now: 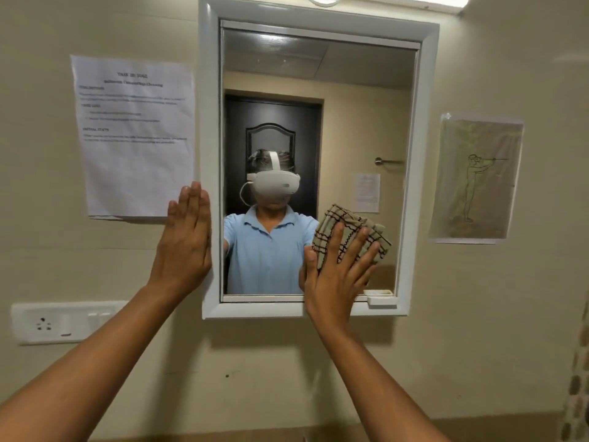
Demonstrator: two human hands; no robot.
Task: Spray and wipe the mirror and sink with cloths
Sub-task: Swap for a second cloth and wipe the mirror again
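Mirror glass (350, 122): upper and middle parts are open; the right hand (338, 275) presses a checked cloth (347, 231) flat on the lower right corner.
White frame (427, 154): stands proud of the glass on all four sides, a raised edge for any sweep outward.
Small white block (381, 300): sits on the bottom ledge just right of the right hand, in the way along that ledge.
Left edge: the left hand (188, 247) lies flat across the frame's left side and the wall.
Left wall: printed sheet (134, 135) above that hand, socket plate (63, 322) below it.
Right wall: taped drawing (475, 180) beside the frame; bare wall below.
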